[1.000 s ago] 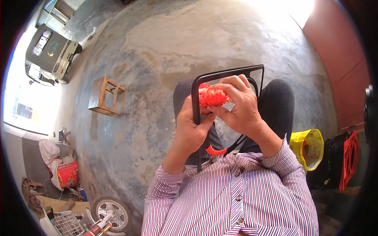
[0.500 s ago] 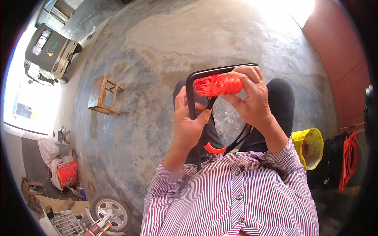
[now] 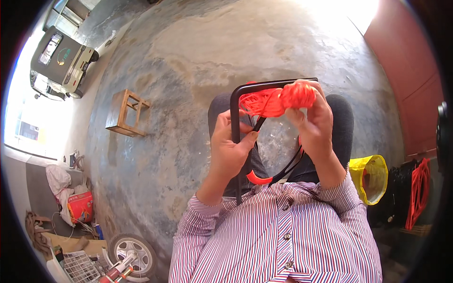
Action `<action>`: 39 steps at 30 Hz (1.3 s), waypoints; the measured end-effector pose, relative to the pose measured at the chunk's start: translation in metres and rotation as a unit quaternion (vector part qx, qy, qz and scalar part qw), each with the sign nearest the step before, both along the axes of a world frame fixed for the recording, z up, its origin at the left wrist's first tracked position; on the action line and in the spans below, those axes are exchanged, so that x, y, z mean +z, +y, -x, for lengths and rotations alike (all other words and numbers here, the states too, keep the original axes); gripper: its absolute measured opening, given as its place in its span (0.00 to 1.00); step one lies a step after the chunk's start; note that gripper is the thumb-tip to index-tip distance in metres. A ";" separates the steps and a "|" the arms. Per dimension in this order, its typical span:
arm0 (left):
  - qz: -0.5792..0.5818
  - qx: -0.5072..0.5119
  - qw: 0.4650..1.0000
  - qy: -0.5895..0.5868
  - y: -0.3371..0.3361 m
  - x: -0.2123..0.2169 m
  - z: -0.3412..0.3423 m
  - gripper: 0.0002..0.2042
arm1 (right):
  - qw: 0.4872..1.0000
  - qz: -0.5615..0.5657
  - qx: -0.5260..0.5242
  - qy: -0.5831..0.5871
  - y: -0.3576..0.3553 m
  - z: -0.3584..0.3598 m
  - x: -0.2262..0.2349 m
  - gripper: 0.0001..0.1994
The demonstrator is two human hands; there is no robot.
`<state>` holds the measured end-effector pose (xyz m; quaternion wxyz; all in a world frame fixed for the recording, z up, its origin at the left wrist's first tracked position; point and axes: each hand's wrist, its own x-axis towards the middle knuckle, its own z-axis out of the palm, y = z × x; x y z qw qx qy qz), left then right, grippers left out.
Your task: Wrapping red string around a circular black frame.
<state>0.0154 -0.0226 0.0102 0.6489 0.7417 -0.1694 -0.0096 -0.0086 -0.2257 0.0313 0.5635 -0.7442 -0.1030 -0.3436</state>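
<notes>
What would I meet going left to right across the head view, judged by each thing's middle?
Vehicle, stool, left hand, red-orange bundle, right hand, yellow container, red cord.

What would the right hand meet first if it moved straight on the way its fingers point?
Beyond the orange-red cord bundle it holds, the right hand would probably meet the black frame's top bar, though depth is unclear.
</notes>
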 end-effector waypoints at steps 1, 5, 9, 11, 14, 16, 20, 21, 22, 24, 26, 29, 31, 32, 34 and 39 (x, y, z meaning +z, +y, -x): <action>0.009 -0.007 0.999 0.036 -0.002 0.004 0.000 0.05 | 0.999 0.029 -0.013 -0.012 0.002 0.004 0.004 0.20; -0.041 -0.004 0.999 0.009 0.001 -0.009 -0.002 0.06 | 0.995 0.070 0.038 -0.059 0.000 0.018 0.022 0.23; 0.019 -0.023 0.991 0.133 0.006 -0.016 -0.008 0.08 | 0.959 -0.198 0.204 0.000 0.005 0.022 0.021 0.31; 0.047 -0.039 0.972 0.227 0.008 0.004 -0.006 0.08 | 0.885 -0.319 0.331 0.074 -0.002 0.028 0.011 0.29; 0.039 -0.049 0.973 0.221 0.014 0.000 -0.010 0.10 | 0.853 -0.320 0.379 0.162 -0.004 0.038 -0.009 0.26; 0.046 -0.049 0.971 0.228 0.017 0.002 -0.010 0.09 | 0.838 -0.288 0.418 0.200 0.001 0.048 -0.015 0.26; 0.089 -0.061 0.967 0.232 0.021 -0.003 -0.011 0.07 | 0.858 -0.284 0.359 0.235 0.007 0.055 -0.026 0.29; 0.101 -0.060 0.965 0.234 0.023 -0.003 -0.010 0.07 | 0.851 -0.320 0.346 0.230 0.008 0.055 -0.030 0.29; 0.107 -0.063 0.965 0.233 0.025 -0.003 -0.010 0.07 | 0.852 -0.339 0.325 0.231 0.005 0.054 -0.034 0.29; 0.119 -0.071 0.963 0.229 0.027 -0.006 -0.011 0.08 | 0.853 -0.374 0.282 0.231 -0.006 0.049 -0.045 0.29; 0.117 -0.071 0.964 0.229 0.027 -0.008 -0.011 0.08 | 0.840 -0.417 0.252 0.238 -0.013 0.043 -0.054 0.27; 0.105 -0.075 0.963 0.235 0.026 -0.002 -0.011 0.08 | 0.834 -0.444 0.225 0.240 -0.014 0.031 -0.057 0.21; 0.089 -0.081 0.963 0.242 0.023 0.007 -0.011 0.07 | 0.819 -0.469 0.213 0.254 -0.011 0.022 -0.061 0.19; 0.079 -0.083 0.963 0.245 0.022 0.013 -0.010 0.07 | 0.811 -0.482 0.206 0.261 -0.009 0.018 -0.061 0.18; 0.033 -0.078 0.973 0.214 0.022 0.017 -0.008 0.07 | 0.815 -0.460 0.205 0.286 -0.004 0.010 -0.059 0.17; -0.101 -0.072 0.992 -0.012 0.019 0.020 -0.005 0.08 | 0.874 -0.297 0.180 0.341 0.003 -0.013 -0.060 0.19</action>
